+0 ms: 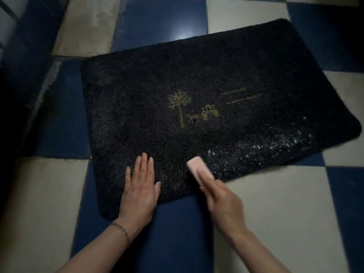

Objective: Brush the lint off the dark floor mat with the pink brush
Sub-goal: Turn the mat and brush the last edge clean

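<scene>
A dark shaggy floor mat (206, 79) with a gold tree and carriage design lies on the tiled floor. White lint specks (275, 148) cover its near right part. My left hand (140, 186) presses flat on the mat's near edge, fingers straight. My right hand (222, 201) grips the pink brush (199, 167), which rests on the mat near its front edge, just left of the lint. Hand and brush are blurred by motion.
The floor is a checkerboard of blue tiles (163, 24) and cream tiles (275, 213). A dark wall or door edge (17, 56) runs along the left side. A thin bracelet (122, 229) sits on my left wrist.
</scene>
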Motion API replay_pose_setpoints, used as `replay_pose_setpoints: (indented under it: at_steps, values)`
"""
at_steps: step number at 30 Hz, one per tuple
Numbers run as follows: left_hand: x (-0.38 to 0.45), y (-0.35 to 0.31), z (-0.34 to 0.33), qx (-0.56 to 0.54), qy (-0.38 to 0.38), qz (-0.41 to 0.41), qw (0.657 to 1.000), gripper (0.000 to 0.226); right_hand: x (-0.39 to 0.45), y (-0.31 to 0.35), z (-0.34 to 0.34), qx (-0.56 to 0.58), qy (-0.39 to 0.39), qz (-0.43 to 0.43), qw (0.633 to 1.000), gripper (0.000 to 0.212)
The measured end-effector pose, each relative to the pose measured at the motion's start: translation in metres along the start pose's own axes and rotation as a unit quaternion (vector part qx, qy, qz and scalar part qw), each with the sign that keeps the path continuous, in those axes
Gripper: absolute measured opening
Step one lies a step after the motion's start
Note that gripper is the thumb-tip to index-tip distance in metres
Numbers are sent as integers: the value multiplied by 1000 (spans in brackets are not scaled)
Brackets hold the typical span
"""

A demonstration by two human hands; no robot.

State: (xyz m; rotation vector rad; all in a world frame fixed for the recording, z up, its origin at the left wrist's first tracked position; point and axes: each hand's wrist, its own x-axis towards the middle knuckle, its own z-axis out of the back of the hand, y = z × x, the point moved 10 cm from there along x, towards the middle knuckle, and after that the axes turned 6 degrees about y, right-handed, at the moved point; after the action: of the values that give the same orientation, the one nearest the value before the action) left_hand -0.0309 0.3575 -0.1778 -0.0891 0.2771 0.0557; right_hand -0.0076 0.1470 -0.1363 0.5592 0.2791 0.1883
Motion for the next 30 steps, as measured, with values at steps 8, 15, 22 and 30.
replay_pose_setpoints:
  at_steps: [8, 15, 22, 30]
  values:
    - [-1, -4, 2, -15, 12, 1, 1000, 68, -6, -17, 15, 17, -13, -36, 999, 52]
    - [0, -35, 6, -31, 21, -50, 998, 72, -11, 56, -30, 31, 44, 24, 998, 46]
    - [0, -31, 2, 5, 22, -46, 999, 74, 4, 38, -20, -19, 47, 41, 998, 47]
    - [-2, -29, -2, 7, 34, -48, 998, 78, -3, -10, 10, 25, -2, -23, 999, 54]
